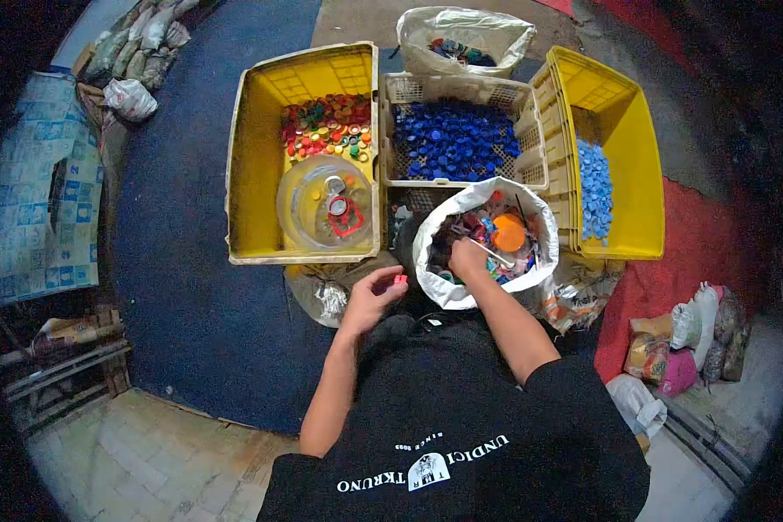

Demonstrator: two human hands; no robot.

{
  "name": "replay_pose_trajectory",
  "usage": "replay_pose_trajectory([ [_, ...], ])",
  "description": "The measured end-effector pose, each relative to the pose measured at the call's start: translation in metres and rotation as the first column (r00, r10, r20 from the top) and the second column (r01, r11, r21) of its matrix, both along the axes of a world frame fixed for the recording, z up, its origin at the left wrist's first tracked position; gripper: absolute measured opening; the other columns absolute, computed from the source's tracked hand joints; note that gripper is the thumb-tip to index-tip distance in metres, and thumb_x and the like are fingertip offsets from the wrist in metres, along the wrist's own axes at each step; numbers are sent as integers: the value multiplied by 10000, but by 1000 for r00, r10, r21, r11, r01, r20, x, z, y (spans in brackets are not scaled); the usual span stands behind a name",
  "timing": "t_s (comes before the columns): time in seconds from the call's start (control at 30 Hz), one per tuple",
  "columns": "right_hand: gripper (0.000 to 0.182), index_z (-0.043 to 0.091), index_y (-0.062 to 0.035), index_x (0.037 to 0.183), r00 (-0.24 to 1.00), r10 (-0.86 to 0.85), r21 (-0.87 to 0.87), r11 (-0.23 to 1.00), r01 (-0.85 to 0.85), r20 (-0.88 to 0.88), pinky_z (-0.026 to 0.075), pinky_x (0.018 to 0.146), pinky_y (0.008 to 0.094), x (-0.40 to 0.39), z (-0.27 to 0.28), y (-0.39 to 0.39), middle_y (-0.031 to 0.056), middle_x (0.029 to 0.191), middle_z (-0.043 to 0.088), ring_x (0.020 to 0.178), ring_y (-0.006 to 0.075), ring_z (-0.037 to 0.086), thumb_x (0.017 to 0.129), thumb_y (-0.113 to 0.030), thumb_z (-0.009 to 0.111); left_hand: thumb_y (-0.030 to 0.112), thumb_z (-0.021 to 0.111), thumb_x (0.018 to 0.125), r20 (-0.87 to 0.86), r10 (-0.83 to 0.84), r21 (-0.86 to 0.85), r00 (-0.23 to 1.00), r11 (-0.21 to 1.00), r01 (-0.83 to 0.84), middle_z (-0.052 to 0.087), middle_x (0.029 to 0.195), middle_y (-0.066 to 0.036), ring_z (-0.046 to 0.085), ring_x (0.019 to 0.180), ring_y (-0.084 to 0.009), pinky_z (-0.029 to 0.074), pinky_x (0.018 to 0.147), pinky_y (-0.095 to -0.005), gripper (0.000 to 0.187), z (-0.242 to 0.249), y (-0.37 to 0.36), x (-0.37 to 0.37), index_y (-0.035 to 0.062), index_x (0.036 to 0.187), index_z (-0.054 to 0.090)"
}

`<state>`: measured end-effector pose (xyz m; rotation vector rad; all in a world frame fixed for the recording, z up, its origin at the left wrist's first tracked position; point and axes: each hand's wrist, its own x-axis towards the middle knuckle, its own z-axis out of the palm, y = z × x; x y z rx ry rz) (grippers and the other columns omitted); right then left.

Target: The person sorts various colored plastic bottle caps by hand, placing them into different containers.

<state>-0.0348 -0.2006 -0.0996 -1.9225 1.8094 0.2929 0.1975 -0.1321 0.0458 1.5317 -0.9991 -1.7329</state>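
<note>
Upper centre: blue caps (457, 139) grouped; centre: sack (455, 296) contents still-life mixed; left hand (367, 300) pinches red piece (401, 279); right hand (467, 259) inside (grip hidden, cannot tell).

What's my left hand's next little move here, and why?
Probably carry the small pinkish-red piece in your left hand to the left yellow crate: red caps lie there, while the neighboring crate holds dark blue ones.

Left hand (376, 297) holding small red piece (401, 279); right hand (468, 259) inside white sack (424, 261) of mixed caps
</note>
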Motion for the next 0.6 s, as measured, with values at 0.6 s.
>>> replay_pose_trajectory([
  [0.6, 395, 537, 21, 1234, 255, -433, 377, 894, 243, 864, 529, 769, 275, 31, 157, 66, 95, 1075, 638, 880, 126, 636, 912, -194, 615, 215, 726, 837, -203, -36, 54, 979, 997, 48, 645, 972, -30, 610, 848, -96, 491, 694, -228, 332, -14, -13, -14, 26, 1079, 599],
])
